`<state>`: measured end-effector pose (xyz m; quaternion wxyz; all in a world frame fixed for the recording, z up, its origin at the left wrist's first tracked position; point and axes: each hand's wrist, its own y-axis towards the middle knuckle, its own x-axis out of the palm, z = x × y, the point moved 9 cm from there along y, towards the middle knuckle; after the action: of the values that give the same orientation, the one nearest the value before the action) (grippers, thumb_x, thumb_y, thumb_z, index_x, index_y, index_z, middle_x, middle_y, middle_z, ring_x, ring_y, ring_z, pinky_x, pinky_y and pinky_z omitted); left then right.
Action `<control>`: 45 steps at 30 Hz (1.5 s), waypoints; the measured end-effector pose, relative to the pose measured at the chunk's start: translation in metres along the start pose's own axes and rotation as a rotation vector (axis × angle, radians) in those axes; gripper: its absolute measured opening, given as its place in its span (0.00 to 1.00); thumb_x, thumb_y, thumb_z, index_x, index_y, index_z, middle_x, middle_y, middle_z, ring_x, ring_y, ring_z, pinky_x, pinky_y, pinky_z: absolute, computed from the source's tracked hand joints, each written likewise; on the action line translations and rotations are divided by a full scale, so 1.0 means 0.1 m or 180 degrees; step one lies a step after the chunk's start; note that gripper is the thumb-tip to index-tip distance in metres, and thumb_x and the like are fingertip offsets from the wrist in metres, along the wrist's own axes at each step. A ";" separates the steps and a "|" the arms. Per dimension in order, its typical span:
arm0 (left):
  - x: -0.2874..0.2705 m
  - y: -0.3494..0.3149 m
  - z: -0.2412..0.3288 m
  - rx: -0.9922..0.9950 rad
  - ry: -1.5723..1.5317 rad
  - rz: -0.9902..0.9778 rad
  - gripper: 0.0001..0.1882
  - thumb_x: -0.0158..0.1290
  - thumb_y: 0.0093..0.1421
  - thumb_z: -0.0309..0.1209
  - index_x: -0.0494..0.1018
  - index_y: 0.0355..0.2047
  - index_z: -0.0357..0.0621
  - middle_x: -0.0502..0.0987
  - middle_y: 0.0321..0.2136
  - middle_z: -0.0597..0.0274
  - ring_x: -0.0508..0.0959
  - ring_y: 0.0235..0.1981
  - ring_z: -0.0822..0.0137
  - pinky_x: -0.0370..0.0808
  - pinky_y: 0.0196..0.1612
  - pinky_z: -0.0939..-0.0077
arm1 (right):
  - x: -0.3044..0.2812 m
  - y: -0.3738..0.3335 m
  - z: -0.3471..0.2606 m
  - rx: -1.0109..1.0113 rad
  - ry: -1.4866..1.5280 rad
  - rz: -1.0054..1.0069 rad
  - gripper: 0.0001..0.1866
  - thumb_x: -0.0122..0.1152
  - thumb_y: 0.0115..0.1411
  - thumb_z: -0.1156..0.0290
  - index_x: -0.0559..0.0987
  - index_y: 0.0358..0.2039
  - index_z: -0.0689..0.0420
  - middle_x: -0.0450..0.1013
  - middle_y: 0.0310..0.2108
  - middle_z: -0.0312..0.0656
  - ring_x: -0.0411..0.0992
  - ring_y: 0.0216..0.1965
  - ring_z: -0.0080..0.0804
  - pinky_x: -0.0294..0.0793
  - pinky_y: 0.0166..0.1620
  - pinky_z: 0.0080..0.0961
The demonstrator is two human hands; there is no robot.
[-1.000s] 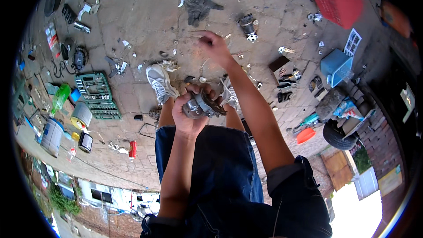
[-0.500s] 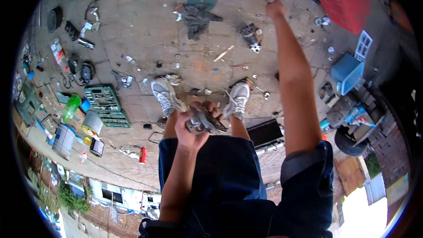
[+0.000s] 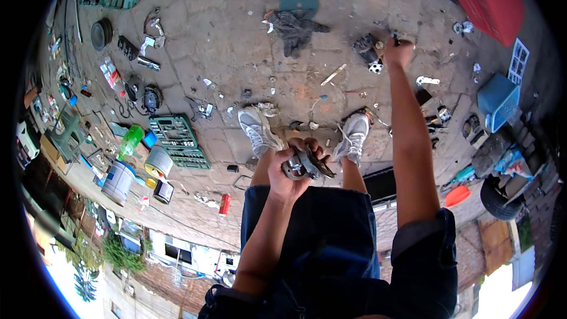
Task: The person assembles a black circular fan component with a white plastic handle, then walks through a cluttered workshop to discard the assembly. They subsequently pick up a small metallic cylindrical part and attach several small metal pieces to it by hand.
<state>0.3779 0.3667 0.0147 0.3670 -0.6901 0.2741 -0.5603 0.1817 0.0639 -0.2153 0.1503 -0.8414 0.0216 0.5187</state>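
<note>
My left hand [image 3: 287, 178] is closed around a grey metal machine part [image 3: 302, 164] with a rounded body and a flat projecting edge, held above my lap between the knees. Fingers cover part of it. Out over the ground at the far right, my right hand [image 3: 399, 54] is closed, and a small dark object pokes out past the fingers; its kind is too small to make out. Just left of that hand lies a black motor-like part [image 3: 367, 50] with a pale, holed end. A dark cloth glove [image 3: 295, 31] and a green disc [image 3: 299, 3] lie farther left.
A green socket set case [image 3: 180, 140] lies open at the left, near a green bottle [image 3: 131, 142] and several cans. At the right stand a red box [image 3: 487, 0], a blue basket [image 3: 499, 99] and a tyre [image 3: 502, 198]. A wooden stick [image 3: 333, 75] lies ahead of my shoes.
My right hand has come back nearer from beside the orange tray, now closed with a dark object showing. My left hand keeps the metal part, turned slightly. The whole view has shifted.
</note>
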 end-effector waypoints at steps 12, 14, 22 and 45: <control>-0.03 -0.31 -0.08 -0.0059 0.0389 -0.0101 0.12 0.50 0.51 0.39 0.70 0.33 0.48 0.69 0.36 0.58 0.67 0.39 0.60 0.62 0.50 0.55 | -1.26 -2.65 -0.78 0.1135 0.2988 -0.2317 0.13 0.51 0.56 0.73 0.69 0.43 0.56 0.66 0.27 0.29 0.61 0.27 0.17 0.62 0.32 0.15; 0.08 -0.52 -0.22 -0.0122 0.0307 -0.0140 0.13 0.49 0.51 0.39 0.71 0.34 0.48 0.69 0.37 0.57 0.67 0.41 0.59 0.59 0.53 0.52 | -1.71 -2.95 -1.20 0.1677 0.4035 -0.2699 0.10 0.48 0.59 0.72 0.69 0.42 0.57 0.61 0.23 0.26 0.57 0.24 0.13 0.56 0.27 0.12; 0.82 -1.35 -0.56 -0.0082 0.0615 0.0013 0.11 0.46 0.53 0.36 0.71 0.33 0.45 0.74 0.35 0.61 0.73 0.41 0.65 0.67 0.48 0.69 | -3.11 -3.32 -1.95 0.0277 0.3602 -0.1973 0.07 0.47 0.61 0.72 0.71 0.32 0.63 0.67 0.35 0.38 0.64 0.39 0.25 0.62 0.46 0.20; 1.56 -1.98 -2.53 -0.1187 0.1613 -0.0248 0.20 0.48 0.52 0.42 0.67 0.41 0.43 0.70 0.40 0.61 0.71 0.44 0.67 0.66 0.49 0.72 | -5.23 -2.93 -1.05 -0.0349 0.3045 -0.0797 0.04 0.48 0.53 0.77 0.68 0.31 0.58 0.69 0.43 0.45 0.60 0.53 0.51 0.56 0.55 0.40</control>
<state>0.1593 0.3081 0.2915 0.1325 -0.5939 0.4282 -0.6681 0.0881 0.2523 0.3565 0.1403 -0.9879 -0.0403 0.0528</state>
